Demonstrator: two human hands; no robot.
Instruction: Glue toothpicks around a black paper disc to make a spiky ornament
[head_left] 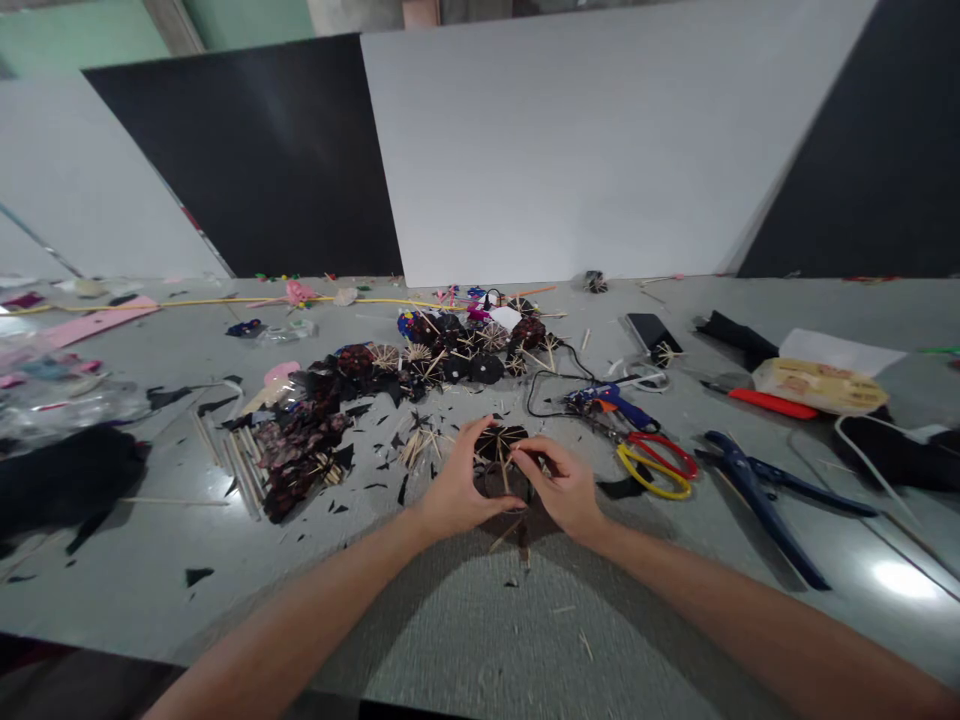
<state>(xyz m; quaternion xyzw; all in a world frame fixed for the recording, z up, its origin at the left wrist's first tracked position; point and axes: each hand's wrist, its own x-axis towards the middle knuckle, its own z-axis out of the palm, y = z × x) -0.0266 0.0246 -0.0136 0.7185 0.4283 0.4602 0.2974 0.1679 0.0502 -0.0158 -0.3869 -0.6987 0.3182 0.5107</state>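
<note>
Head view: on the grey worktop point(465, 620), the left hand point(461, 485) curls thumb and fingers around a dark disc with thin sticks point(491, 437), its grip holding the piece at the side. The right hand point(564, 487) has its grip pinched on the same piece, thumb and forefinger together. From that disc, loose sticks point(421, 448) lie at 9 o'clock, with dark patterned fabric point(304, 440) farther out. Similar stick-and-disc pieces point(487, 368) cluster at 11, a phone point(651, 333) at 2, a blue glue gun point(626, 407) between 2 and 3, and red-and-yellow-handled scissors point(646, 488) at 3.
</note>
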